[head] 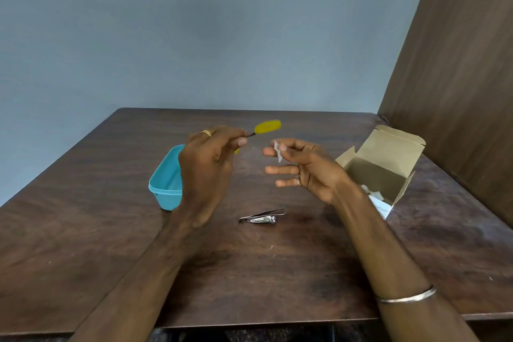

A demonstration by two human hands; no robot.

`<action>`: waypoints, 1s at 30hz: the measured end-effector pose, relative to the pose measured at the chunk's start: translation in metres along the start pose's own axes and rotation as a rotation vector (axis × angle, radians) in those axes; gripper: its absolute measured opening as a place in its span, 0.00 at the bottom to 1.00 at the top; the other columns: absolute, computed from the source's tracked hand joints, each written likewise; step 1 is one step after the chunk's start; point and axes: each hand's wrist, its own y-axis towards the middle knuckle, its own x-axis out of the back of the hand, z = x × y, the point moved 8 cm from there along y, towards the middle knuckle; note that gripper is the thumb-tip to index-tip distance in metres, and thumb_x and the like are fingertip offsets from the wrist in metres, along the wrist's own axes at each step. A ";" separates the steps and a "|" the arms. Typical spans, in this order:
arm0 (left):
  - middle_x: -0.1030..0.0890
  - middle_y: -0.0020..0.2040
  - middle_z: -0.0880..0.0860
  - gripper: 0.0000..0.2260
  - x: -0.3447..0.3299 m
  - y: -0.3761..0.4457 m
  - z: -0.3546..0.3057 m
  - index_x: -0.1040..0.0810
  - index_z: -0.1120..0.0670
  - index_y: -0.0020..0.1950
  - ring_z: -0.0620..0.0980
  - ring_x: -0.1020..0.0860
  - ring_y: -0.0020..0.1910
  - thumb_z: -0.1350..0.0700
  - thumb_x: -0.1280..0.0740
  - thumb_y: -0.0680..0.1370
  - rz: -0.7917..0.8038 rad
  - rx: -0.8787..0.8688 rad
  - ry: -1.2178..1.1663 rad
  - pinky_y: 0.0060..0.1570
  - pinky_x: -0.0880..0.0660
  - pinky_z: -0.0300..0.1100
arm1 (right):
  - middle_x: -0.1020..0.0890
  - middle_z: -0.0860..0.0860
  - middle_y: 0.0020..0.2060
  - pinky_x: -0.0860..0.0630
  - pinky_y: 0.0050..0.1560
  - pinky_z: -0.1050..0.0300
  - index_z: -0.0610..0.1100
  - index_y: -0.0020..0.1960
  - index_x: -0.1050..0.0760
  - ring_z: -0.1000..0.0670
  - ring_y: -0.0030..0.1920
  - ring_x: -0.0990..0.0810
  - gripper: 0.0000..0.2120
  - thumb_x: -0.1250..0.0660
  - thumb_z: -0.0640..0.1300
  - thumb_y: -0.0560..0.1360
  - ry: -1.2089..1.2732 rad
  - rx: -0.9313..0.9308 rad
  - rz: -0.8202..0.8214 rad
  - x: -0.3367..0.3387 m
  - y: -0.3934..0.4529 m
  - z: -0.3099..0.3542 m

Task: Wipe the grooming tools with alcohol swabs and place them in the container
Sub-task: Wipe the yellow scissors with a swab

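Note:
My left hand (pixel 206 164) is raised above the table and grips a small tool with a yellow handle (pixel 268 126) by its dark metal end; the handle points up and right. My right hand (pixel 302 168) is a short way to the right, palm turned inward, pinching a small white alcohol swab (pixel 278 150) between thumb and forefinger. The swab and the tool are apart. A blue plastic container (pixel 166 183) sits on the table behind my left hand, partly hidden by it. Metal tweezers (pixel 263 214) and a nail clipper (pixel 262 220) lie side by side on the table below my hands.
An open cardboard box (pixel 388 166) with white swab packets inside stands at the right of the dark wooden table (pixel 83 230). A brown wooden panel (pixel 458 78) rises at the right edge. The grey wall is behind.

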 end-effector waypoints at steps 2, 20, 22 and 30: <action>0.15 0.39 0.48 0.02 -0.010 -0.003 0.019 0.15 0.54 0.46 0.46 0.18 0.39 0.60 0.26 0.75 0.037 0.303 -0.261 0.43 0.22 0.44 | 0.13 0.46 0.53 0.17 0.36 0.54 0.46 0.55 0.19 0.43 0.47 0.12 0.07 0.29 0.46 0.78 -0.128 0.082 -0.112 0.004 0.001 0.002; 0.14 0.35 0.51 0.04 -0.030 -0.019 0.048 0.17 0.53 0.41 0.49 0.15 0.34 0.61 0.26 0.74 0.086 0.663 -0.476 0.36 0.20 0.38 | 0.14 0.48 0.38 0.22 0.32 0.55 0.45 0.45 0.15 0.55 0.36 0.17 0.01 0.25 0.41 0.75 -0.370 0.321 -0.276 -0.015 -0.003 0.015; 0.14 0.35 0.51 0.05 -0.031 -0.017 0.045 0.17 0.54 0.41 0.49 0.15 0.35 0.63 0.27 0.74 0.109 0.632 -0.469 0.39 0.18 0.40 | 0.14 0.46 0.38 0.23 0.31 0.55 0.47 0.43 0.14 0.56 0.34 0.19 0.02 0.24 0.43 0.74 -0.431 0.310 -0.299 -0.014 -0.002 0.014; 0.16 0.32 0.49 0.02 -0.033 -0.014 0.040 0.18 0.64 0.44 0.43 0.18 0.31 0.68 0.30 0.75 0.150 0.599 -0.515 0.37 0.21 0.35 | 0.17 0.63 0.30 0.26 0.33 0.63 0.56 0.40 0.15 0.61 0.31 0.22 0.06 0.24 0.47 0.74 -0.596 0.368 -0.371 -0.010 -0.004 0.019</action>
